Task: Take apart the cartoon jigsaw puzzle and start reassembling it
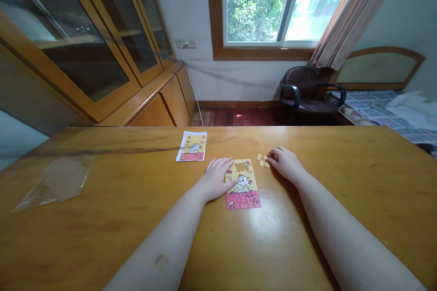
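Note:
A jigsaw puzzle (243, 199) with a white cartoon animal on yellow and pink lies flat on the table, with a gap near its top edge. My left hand (219, 178) rests over the puzzle's left side, fingers stretched out and thumb on its surface. To the right of the puzzle lie several loose yellow puzzle pieces (262, 163). My right hand (284, 163) is at these pieces, its thumb and fingertips pinched together at their right edge. Whatever sits between those fingertips is too small and too hidden to make out.
Behind my left hand lies a picture card (194, 146) with the same design. A clear plastic bag (56, 179) is on the left of the wooden table (136, 232). Beyond the table's far edge stand a glass-door cabinet (136, 79), an armchair (302, 86) and a bed (375, 104).

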`<state>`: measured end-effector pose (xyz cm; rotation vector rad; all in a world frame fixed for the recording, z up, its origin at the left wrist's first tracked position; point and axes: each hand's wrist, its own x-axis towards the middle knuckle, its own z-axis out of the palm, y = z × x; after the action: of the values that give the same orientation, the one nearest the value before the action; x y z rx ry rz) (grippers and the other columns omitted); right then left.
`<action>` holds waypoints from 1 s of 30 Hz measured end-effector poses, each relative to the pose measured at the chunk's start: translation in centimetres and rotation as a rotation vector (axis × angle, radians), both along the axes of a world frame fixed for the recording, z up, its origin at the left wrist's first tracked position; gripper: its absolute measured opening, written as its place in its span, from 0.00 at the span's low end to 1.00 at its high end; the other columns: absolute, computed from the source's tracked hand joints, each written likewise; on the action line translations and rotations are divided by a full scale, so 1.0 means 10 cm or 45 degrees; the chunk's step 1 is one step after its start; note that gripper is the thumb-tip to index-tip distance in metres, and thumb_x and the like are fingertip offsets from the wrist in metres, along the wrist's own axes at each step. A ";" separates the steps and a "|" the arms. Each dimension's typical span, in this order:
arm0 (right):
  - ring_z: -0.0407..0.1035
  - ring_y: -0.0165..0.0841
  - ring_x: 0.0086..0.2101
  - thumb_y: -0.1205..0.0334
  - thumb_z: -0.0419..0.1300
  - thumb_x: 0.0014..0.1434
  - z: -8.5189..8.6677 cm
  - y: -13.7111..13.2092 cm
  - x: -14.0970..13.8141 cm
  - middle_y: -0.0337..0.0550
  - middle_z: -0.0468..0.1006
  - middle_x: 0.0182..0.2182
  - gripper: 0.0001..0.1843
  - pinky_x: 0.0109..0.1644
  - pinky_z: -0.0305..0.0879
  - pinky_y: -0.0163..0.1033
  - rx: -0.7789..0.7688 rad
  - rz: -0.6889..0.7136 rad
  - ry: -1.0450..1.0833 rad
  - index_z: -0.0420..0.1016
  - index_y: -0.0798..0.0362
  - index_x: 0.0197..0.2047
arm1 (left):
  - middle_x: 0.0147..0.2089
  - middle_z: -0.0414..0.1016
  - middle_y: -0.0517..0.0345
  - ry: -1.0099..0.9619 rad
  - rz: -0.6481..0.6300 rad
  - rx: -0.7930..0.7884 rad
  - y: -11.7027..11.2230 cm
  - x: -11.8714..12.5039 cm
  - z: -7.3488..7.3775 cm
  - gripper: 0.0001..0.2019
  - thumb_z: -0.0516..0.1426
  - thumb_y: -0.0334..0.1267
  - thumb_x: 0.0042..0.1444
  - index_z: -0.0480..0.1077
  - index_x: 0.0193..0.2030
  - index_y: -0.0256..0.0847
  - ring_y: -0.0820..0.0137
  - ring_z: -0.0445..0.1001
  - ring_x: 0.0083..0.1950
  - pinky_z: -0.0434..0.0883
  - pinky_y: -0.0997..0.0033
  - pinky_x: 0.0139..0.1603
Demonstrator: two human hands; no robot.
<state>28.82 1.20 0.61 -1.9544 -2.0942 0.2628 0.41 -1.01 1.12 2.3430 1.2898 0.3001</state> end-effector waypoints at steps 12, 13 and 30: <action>0.68 0.31 0.31 0.59 0.62 0.52 -0.08 0.02 0.06 0.39 0.76 0.29 0.05 0.34 0.58 0.34 -0.108 -0.060 0.297 0.73 0.51 0.29 | 0.68 0.57 0.51 -0.018 0.006 0.002 0.00 0.00 -0.02 0.31 0.54 0.52 0.56 0.58 0.65 0.43 0.59 0.53 0.69 0.44 0.50 0.70; 0.68 0.31 0.30 0.59 0.62 0.52 -0.08 0.02 0.06 0.38 0.76 0.28 0.05 0.34 0.58 0.34 -0.128 -0.065 0.336 0.73 0.51 0.29 | 0.68 0.57 0.51 -0.017 0.007 0.001 0.00 0.00 -0.01 0.31 0.54 0.52 0.55 0.58 0.65 0.43 0.59 0.53 0.69 0.44 0.50 0.70; 0.68 0.34 0.34 0.57 0.62 0.53 -0.01 0.01 -0.01 0.42 0.78 0.33 0.07 0.37 0.59 0.36 -0.066 -0.066 0.064 0.75 0.51 0.30 | 0.68 0.58 0.52 0.003 0.019 0.012 0.00 0.01 0.00 0.31 0.54 0.50 0.55 0.58 0.64 0.43 0.59 0.53 0.69 0.44 0.51 0.70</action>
<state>28.75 1.27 0.48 -2.0068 -2.0215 0.3551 0.50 -1.05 1.09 2.3432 1.3098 0.3086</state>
